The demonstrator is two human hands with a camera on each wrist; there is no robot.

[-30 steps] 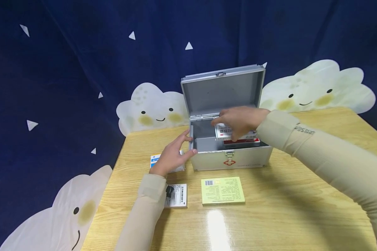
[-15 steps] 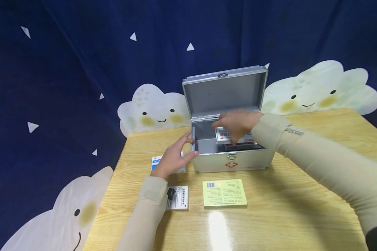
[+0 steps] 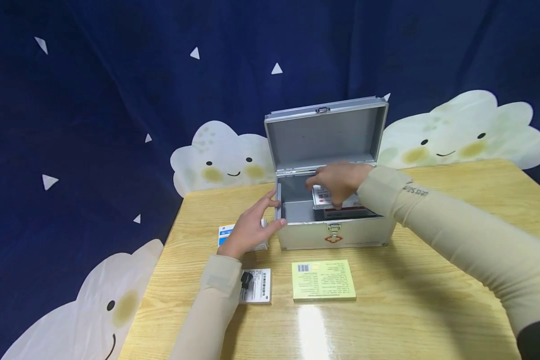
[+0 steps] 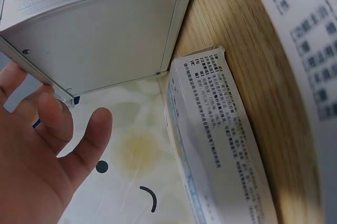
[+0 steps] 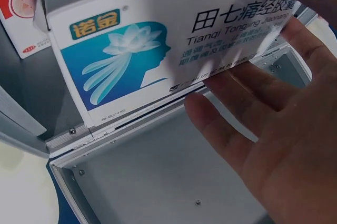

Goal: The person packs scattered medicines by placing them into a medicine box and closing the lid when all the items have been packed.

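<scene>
My right hand (image 3: 339, 181) grips a white medicine box (image 5: 131, 61) by its edges, inside the open silver first-aid case (image 3: 306, 237). The right wrist view shows a blue lotus picture on the box, with fingers along its long side. Below the held box lies another box with a red stripe (image 3: 348, 213), partly covered in the head view. My left hand (image 3: 251, 229) has its fingers spread at the case's left wall. In the left wrist view its fingertips reach the rim, and the thumb stands apart.
A yellow-green box (image 3: 324, 281) lies on the wooden table (image 3: 387, 310) in front of the case. A white box (image 3: 260, 286) and a blue-and-white box (image 3: 226, 235) lie left, partly behind the left arm. The raised lid (image 3: 326, 140) stands before a blue curtain (image 3: 117, 75).
My right hand has lowered the white medicine box a little deeper into the case. The left hand stays at the left wall. The whole head view has shifted slightly.
</scene>
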